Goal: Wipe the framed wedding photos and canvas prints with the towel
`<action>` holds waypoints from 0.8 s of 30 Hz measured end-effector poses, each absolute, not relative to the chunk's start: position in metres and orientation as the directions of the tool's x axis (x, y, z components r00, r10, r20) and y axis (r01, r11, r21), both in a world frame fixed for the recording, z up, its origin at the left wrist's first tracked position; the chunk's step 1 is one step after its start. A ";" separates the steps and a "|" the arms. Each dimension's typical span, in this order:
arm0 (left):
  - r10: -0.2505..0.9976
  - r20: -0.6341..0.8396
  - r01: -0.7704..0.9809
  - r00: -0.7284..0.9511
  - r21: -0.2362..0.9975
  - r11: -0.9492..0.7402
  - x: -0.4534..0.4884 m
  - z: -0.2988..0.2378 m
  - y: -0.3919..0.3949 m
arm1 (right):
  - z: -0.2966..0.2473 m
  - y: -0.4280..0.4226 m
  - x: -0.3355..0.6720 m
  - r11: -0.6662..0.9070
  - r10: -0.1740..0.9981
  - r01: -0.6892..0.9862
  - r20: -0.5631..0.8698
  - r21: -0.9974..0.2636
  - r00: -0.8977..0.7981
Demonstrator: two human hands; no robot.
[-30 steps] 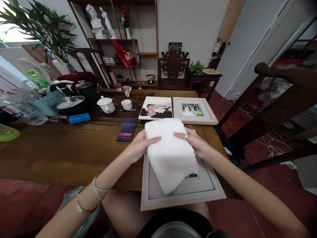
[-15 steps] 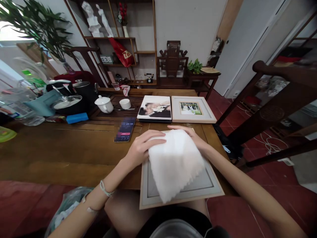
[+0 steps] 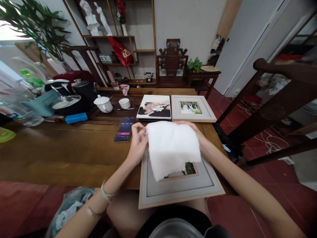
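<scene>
A fluffy white cloth [image 3: 174, 142] is held up over a light wooden picture frame [image 3: 173, 192] that lies partly on the table edge and above my lap. My left hand [image 3: 138, 142] pinches the cloth along its left edge, fingers bent. At the upper right corner my right hand [image 3: 196, 132] grips the cloth, with most of its fingers hidden behind it. The cloth's lower edge hangs loose. Below it shows part of the frame's inner picture [image 3: 189, 169]; the rest is covered.
A photo album [image 3: 155, 107] and a second framed photo [image 3: 193, 109] lie beyond my hands. Left of them are a phone [image 3: 125, 129], a white cup [image 3: 124, 103], a lidded teacup [image 3: 103, 103] and a blue block [image 3: 76, 118]. A dark chair [image 3: 269, 99] stands at right.
The cloth has spread from a pointed, hanging fold into a broader sheet, and its lower edge has risen, uncovering part of the picture. My left hand has moved from atop the cloth to its left edge.
</scene>
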State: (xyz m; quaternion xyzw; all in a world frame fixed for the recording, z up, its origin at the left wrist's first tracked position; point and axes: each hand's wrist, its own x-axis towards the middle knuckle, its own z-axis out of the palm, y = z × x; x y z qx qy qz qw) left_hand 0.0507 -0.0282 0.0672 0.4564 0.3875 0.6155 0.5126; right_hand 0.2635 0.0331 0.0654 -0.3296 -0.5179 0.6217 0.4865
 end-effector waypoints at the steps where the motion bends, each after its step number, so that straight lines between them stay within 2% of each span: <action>1: 0.985 0.151 -0.327 -0.088 0.929 -0.172 0.053 0.069 -0.033 | 0.067 0.032 0.263 0.008 0.953 -0.274 0.090 -0.962 -0.289; 3: 0.992 0.107 -0.363 -0.073 0.923 -0.126 0.054 0.072 -0.042 | 0.070 0.026 0.260 0.010 0.963 -0.288 0.087 -0.958 -0.257; 5: 0.999 0.037 -0.311 0.034 0.950 -0.025 0.052 0.074 -0.048 | 0.071 0.018 0.257 0.044 0.967 -0.273 0.109 -0.961 -0.231; 8: 0.980 -0.127 -0.183 0.150 0.971 0.154 0.044 0.081 -0.049 | 0.074 0.006 0.256 0.200 0.944 -0.184 0.239 -0.962 -0.227; 11: 0.968 -0.192 -0.102 0.159 0.973 0.209 0.037 0.094 -0.047 | 0.078 -0.001 0.259 0.366 0.885 -0.121 0.385 -0.923 -0.263; 18: 0.972 -0.184 0.041 0.148 0.983 0.180 0.037 0.116 -0.053 | 0.087 -0.003 0.257 0.429 0.833 -0.230 0.480 -0.874 -0.273; 21: 0.983 -0.074 0.088 0.168 0.994 0.059 0.041 0.114 -0.052 | 0.085 -0.005 0.253 0.471 0.805 -0.205 0.513 -0.858 -0.299; 24: 0.993 0.065 0.194 0.095 0.978 -0.082 0.033 0.115 -0.055 | 0.084 -0.002 0.261 0.491 0.801 -0.187 0.525 -0.851 -0.289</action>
